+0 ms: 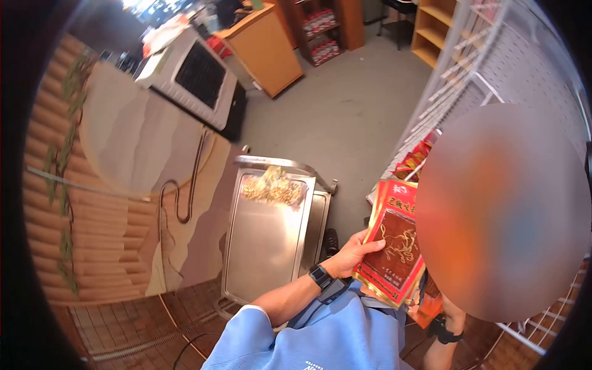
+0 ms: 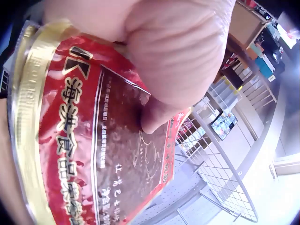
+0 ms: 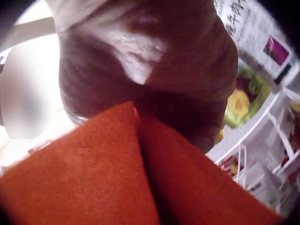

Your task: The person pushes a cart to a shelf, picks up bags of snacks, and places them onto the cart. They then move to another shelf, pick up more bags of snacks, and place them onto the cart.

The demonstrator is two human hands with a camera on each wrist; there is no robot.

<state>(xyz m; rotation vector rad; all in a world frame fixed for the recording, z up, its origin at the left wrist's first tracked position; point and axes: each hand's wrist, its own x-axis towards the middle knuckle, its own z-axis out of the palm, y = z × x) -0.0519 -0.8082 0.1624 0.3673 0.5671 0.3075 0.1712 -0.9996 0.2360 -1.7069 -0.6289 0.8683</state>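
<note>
My left hand [image 1: 351, 256] grips a red and gold food packet [image 1: 394, 237] with a brown panel and a gold horse drawing, thumb across its front. Gold edges fanned behind it suggest further packets in the same grip. The left wrist view shows the thumb [image 2: 159, 115] bent over the packet's printed front [image 2: 61, 145]. Low on the right, my right hand [image 1: 455, 308] is mostly covered by a blurred patch in the head view. Up close in the right wrist view, that hand [image 3: 145, 56] pinches an orange cloth [image 3: 79, 168], which hangs in two folds.
A steel trolley [image 1: 262, 259] stands left of centre, with clear bags of yellowish goods [image 1: 271, 188] at its far end. White wire shelving [image 1: 444, 92] runs along the right, holding red packets [image 1: 416, 157]. Farther off are an air cooler [image 1: 197, 77] and a wooden counter [image 1: 265, 49].
</note>
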